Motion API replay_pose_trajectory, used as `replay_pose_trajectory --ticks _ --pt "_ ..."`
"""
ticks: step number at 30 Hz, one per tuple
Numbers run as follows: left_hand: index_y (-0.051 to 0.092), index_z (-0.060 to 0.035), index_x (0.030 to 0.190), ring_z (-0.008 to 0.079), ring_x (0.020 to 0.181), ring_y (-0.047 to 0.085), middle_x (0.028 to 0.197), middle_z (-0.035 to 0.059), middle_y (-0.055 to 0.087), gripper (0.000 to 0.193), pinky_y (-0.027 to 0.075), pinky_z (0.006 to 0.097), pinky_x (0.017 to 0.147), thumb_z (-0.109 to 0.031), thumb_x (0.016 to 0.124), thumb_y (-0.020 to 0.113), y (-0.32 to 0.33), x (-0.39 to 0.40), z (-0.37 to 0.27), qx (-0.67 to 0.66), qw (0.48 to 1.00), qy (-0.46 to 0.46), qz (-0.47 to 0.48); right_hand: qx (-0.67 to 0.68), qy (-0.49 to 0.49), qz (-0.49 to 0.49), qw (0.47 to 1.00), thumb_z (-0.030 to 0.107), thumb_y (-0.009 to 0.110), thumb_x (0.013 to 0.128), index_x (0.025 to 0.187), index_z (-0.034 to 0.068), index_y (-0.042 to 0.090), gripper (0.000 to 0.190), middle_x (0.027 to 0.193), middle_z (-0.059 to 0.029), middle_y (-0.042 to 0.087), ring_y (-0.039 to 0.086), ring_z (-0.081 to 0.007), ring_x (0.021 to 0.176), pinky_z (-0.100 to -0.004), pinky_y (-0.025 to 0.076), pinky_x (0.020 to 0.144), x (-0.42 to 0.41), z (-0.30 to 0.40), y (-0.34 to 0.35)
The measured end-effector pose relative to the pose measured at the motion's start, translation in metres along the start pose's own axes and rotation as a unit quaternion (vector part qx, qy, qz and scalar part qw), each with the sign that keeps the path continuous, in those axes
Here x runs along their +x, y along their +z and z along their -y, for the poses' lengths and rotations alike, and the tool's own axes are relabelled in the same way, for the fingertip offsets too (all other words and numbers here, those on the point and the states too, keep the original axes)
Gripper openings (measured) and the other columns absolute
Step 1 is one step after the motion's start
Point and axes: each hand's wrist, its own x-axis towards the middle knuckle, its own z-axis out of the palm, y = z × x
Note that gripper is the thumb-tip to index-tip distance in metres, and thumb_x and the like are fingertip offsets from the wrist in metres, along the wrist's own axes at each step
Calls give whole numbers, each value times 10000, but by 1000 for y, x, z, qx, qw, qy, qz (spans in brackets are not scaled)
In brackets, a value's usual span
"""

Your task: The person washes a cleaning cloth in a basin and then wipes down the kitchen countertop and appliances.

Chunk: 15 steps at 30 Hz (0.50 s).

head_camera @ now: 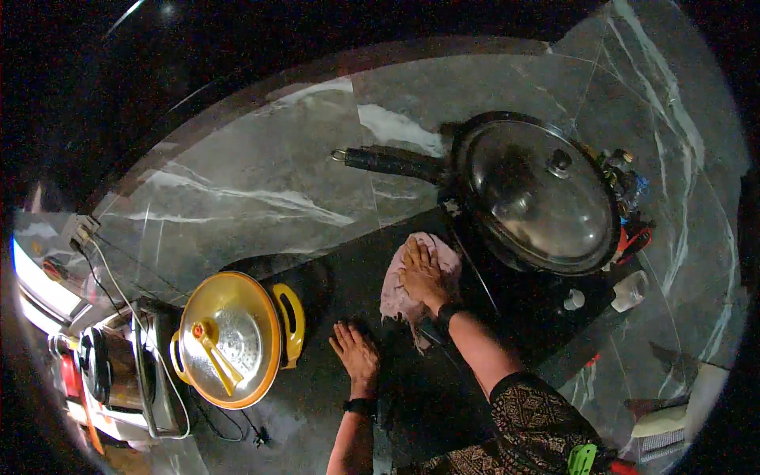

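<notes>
Under my right hand (423, 274) lies a crumpled pink cloth (393, 291), pressed flat-palmed against the dark countertop (415, 404). My left hand (356, 351) rests with spread fingers on the same dark surface, holding nothing. Just left of it stands a round pot with yellow handles (292, 326), covered by a glass lid (237, 326) with a yellow spoon-like utensil on top. Beyond my right hand, a large black pan (460, 196) with a glass lid (534, 196) has its long black handle (392, 163) pointing left.
At right stand a small white cup (573, 300) and a clear container (630, 291). Assorted small items (623, 178) sit behind the pan. A power plug with a cord (259, 436) lies near the yellow pot. A metal rack (148, 368) is farther left, with white cable hanging from a wall socket (81, 228).
</notes>
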Motion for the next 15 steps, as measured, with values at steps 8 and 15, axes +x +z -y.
replay_pose_trajectory --ticks 8,15 --pt "393 76 1364 421 1412 249 1480 281 328 620 128 574 1155 -280 864 485 -13 7 -11 -3 999 -23 34 -8 56 24 998 403 421 949 1478 34 335 650 1600 -165 129 177 -371 1450 -546 141 1158 36 -20 26" --pt "425 81 1326 415 1410 250 1487 275 317 576 138 565 1155 -275 877 478 -2 8 -16 22 999 -29 3 21 20 -12 1000 380 513 906 1375 5 467 602 1520 -222 301 292 -421 1387 -552 210 1135 -90 -18 -14"
